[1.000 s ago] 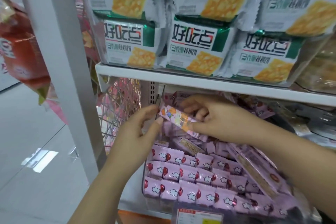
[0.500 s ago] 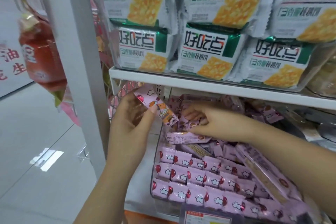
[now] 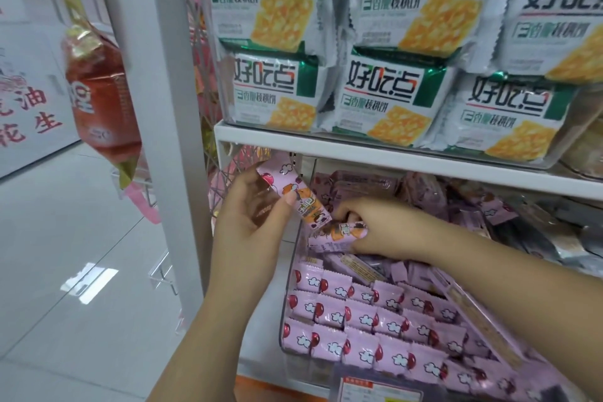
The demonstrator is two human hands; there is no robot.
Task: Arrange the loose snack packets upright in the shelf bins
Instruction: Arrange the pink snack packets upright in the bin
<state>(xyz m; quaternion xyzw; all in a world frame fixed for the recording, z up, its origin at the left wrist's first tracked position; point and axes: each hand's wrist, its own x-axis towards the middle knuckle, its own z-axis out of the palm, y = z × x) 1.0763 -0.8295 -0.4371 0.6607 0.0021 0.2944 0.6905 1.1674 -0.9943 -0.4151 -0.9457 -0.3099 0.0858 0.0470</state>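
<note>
**Pink bin: one packet in each hand**

Left hand (image 3: 253, 222): fingers (image 3: 243, 184) behind and thumb in front, clamped on a long pink foil snack packet with cartoon print (image 3: 295, 197). The packet is raised above the bin and tilted, with its top end at 11 o'clock of the thumb and its bottom end at 5 o'clock.

Right hand (image 3: 388, 228), at 3 o'clock of the left: fingers curled round a second pink packet with orange print (image 3: 342, 231). It lies near level over the loose pile at the back of the clear plastic bin (image 3: 295, 258). The two packets' near ends almost meet.

Toward 6 o'clock in the bin, rows of small pink packets (image 3: 359, 320) stand upright. At 12 o'clock, the white shelf board (image 3: 375, 148) carries green-and-white cracker bags (image 3: 388, 101).

Versus 1.0 s ago: both hands shared one packet then. Now each grips its own.
</note>
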